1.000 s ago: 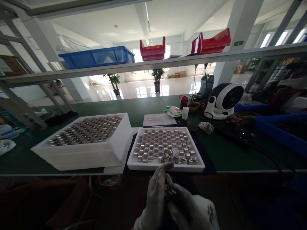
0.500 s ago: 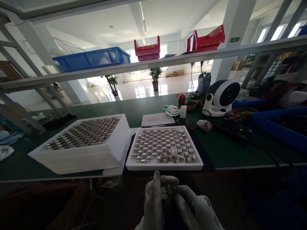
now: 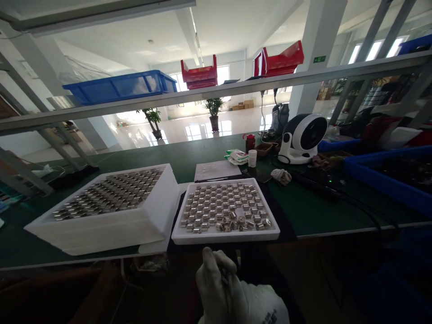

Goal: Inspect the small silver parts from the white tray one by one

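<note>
Just in front of the table edge, both gloved hands are pressed together at the bottom of the view. My left hand (image 3: 212,281) is closed, its thumb and fingers folded around a small metal cylinder (image 3: 224,279), of which only a glint shows. My right hand (image 3: 251,299) lies against it from the right, fingers closed; what they grip is hidden. Beyond the hands sits a white foam tray (image 3: 224,239) holding rows of small shiny metal cylinders (image 3: 216,203). Several more cylinders (image 3: 232,225) lie jumbled in its near right part.
A stack of white foam trays (image 3: 101,236) filled with cylinders stands left. At the back right are a white fan (image 3: 297,150), a white bottle (image 3: 252,158), a crumpled cloth (image 3: 281,176) and cables. A blue bin (image 3: 381,182) is far right; a shelf (image 3: 209,93) crosses above.
Both hands have shifted slightly left and closed tighter together, hiding most of the metal cylinder that showed between them. The view has turned slightly; the trays keep their places.
</note>
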`<move>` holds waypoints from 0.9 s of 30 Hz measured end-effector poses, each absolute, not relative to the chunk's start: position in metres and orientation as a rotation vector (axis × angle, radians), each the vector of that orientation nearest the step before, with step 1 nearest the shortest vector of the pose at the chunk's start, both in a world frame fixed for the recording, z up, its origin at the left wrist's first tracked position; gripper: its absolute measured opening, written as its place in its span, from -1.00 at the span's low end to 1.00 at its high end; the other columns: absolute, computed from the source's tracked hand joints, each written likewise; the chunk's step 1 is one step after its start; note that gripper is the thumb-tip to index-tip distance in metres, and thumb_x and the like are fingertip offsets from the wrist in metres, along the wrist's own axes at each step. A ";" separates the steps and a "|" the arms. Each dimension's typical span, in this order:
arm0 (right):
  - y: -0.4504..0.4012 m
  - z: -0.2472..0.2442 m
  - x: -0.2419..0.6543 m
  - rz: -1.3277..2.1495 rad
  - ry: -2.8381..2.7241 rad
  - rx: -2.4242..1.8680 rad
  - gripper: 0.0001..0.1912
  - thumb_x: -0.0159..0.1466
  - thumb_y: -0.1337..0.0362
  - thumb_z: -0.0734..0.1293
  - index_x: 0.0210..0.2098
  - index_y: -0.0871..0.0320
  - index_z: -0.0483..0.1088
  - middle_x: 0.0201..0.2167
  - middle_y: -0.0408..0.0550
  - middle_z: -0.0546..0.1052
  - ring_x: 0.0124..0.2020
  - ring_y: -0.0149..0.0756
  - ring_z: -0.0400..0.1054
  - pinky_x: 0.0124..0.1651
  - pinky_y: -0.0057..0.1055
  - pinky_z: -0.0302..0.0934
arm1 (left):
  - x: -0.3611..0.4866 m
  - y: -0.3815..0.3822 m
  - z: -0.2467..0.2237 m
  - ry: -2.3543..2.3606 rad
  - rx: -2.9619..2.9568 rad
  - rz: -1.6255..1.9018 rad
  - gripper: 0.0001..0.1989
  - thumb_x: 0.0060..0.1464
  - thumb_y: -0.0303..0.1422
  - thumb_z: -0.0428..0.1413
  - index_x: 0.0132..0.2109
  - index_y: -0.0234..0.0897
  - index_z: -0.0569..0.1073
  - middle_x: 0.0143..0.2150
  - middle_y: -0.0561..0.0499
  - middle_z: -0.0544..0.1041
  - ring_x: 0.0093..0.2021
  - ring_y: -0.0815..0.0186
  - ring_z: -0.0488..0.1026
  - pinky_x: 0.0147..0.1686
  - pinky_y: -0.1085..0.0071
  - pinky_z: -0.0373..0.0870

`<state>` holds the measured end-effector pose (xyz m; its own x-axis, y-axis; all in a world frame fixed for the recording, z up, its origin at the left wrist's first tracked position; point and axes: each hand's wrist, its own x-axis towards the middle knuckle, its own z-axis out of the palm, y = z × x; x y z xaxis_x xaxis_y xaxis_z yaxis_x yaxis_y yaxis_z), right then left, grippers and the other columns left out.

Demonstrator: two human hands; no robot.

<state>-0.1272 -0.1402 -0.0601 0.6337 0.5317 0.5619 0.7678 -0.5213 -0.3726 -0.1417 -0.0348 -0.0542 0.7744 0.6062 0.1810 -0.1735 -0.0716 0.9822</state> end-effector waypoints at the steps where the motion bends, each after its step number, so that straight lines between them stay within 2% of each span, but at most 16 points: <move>1: -0.141 -0.062 -0.121 -0.553 -1.038 -2.256 -0.82 0.40 0.32 0.26 -0.17 0.14 0.52 -0.67 -0.14 0.51 -0.72 -0.27 0.41 -0.66 -0.46 0.17 | -0.139 -0.032 -0.052 0.368 1.549 0.619 -0.45 0.38 0.02 -0.05 -0.49 -0.17 0.45 -0.52 -0.02 0.46 -0.48 0.23 0.43 -0.32 0.28 0.44; 3: -0.149 -0.063 -0.109 -0.587 -1.039 -2.219 -0.79 0.44 0.33 0.20 -0.18 0.13 0.48 -0.58 -0.14 0.57 -0.66 -0.29 0.47 -0.60 -0.46 0.25 | -0.127 -0.023 -0.044 0.328 1.693 0.509 -0.46 0.43 -0.02 -0.14 -0.32 -0.20 0.55 -0.44 -0.04 0.51 -0.43 0.22 0.47 -0.36 0.31 0.44; 4: -0.154 -0.063 -0.104 -0.623 -1.018 -2.173 -0.79 0.46 0.33 0.18 -0.11 0.14 0.46 -0.50 -0.14 0.62 -0.59 -0.31 0.52 -0.54 -0.48 0.31 | -0.118 -0.018 -0.038 0.265 1.839 0.472 -0.46 0.46 -0.06 -0.20 -0.20 -0.23 0.58 -0.37 -0.06 0.56 -0.37 0.20 0.50 -0.30 0.31 0.48; 6: -0.166 -0.062 -0.096 -0.689 -0.954 -2.052 -0.76 0.48 0.38 0.18 0.08 0.16 0.39 -0.31 -0.10 0.69 -0.43 -0.36 0.61 -0.35 -0.54 0.42 | -0.094 -0.007 -0.024 0.072 2.187 0.444 -0.51 0.47 -0.19 -0.24 0.03 -0.26 0.56 -0.09 -0.15 0.62 -0.11 0.16 0.56 -0.04 0.26 0.49; 7: -0.172 -0.062 -0.094 -0.698 -0.922 -1.996 -0.72 0.48 0.40 0.19 0.14 0.17 0.35 -0.24 -0.08 0.70 -0.36 -0.39 0.63 -0.27 -0.58 0.43 | -0.079 -0.002 -0.017 -0.009 2.317 0.450 -0.56 0.45 -0.24 -0.19 0.09 -0.27 0.54 0.06 -0.19 0.59 0.05 0.13 0.53 0.12 0.22 0.43; 8: -0.176 -0.062 -0.093 -0.685 -0.895 -1.953 -0.71 0.48 0.41 0.20 0.17 0.17 0.34 -0.22 -0.07 0.70 -0.33 -0.41 0.64 -0.23 -0.61 0.43 | -0.063 0.001 -0.011 -0.063 2.397 0.444 -0.60 0.43 -0.28 -0.14 0.13 -0.27 0.52 0.18 -0.20 0.54 0.17 0.11 0.47 0.22 0.20 0.35; 9: -0.179 -0.063 -0.094 -0.648 -0.873 -1.930 -0.72 0.48 0.42 0.21 0.15 0.16 0.34 -0.22 -0.08 0.70 -0.32 -0.42 0.64 -0.22 -0.63 0.43 | -0.046 0.004 -0.006 -0.099 2.457 0.422 -0.63 0.42 -0.29 -0.10 0.15 -0.26 0.51 0.20 -0.19 0.53 0.19 0.12 0.46 0.24 0.21 0.34; 12: -0.185 -0.069 -0.098 -0.548 -0.795 -1.924 -0.76 0.50 0.37 0.19 0.07 0.13 0.43 -0.29 -0.09 0.70 -0.37 -0.38 0.64 -0.25 -0.61 0.45 | -0.004 0.003 0.001 -0.151 2.640 0.270 -0.71 0.37 -0.32 0.02 0.11 -0.27 0.53 0.11 -0.16 0.57 0.12 0.09 0.48 0.20 0.17 0.36; 16: -0.189 -0.078 -0.103 -0.565 -0.742 -1.972 -0.71 0.52 0.29 0.16 0.05 0.13 0.49 -0.39 -0.08 0.67 -0.44 -0.29 0.63 -0.26 -0.51 0.48 | 0.019 -0.007 0.003 -0.253 2.910 -0.006 -0.80 0.30 -0.39 0.12 -0.02 -0.28 0.61 0.09 -0.16 0.58 0.18 0.02 0.43 0.27 0.02 0.28; 19: -0.193 -0.079 -0.102 -0.571 -0.727 -1.955 -0.72 0.53 0.28 0.16 0.04 0.10 0.49 -0.35 -0.10 0.68 -0.46 -0.33 0.61 -0.30 -0.52 0.44 | 0.021 -0.015 0.008 -0.303 3.054 -0.158 -0.78 0.32 -0.35 0.14 0.04 -0.30 0.58 0.15 -0.17 0.53 0.21 0.02 0.42 0.24 -0.02 0.30; 21: -0.194 -0.077 -0.100 -0.551 -0.710 -1.952 -0.74 0.53 0.26 0.16 0.01 0.06 0.48 -0.40 -0.17 0.66 -0.48 -0.36 0.60 -0.36 -0.54 0.40 | 0.024 -0.021 0.013 -0.337 3.124 -0.258 -0.77 0.32 -0.33 0.15 0.04 -0.31 0.56 0.16 -0.18 0.52 0.21 0.02 0.42 0.23 -0.04 0.31; 27: -0.198 -0.074 -0.099 -0.525 -0.654 -1.922 -0.75 0.52 0.24 0.18 0.01 0.01 0.49 -0.47 -0.24 0.61 -0.53 -0.42 0.56 -0.42 -0.57 0.33 | 0.044 -0.032 0.021 -0.372 3.138 -0.424 -0.82 0.15 -0.41 0.30 -0.10 -0.36 0.56 0.11 -0.18 0.54 0.19 0.01 0.42 0.23 -0.08 0.32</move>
<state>-0.0994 -0.1975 -0.0739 0.7598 0.2126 0.6145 0.6458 -0.3562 -0.6753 0.0441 -0.0318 0.0212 0.9375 -0.2231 -0.2671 -0.2356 -0.9717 -0.0153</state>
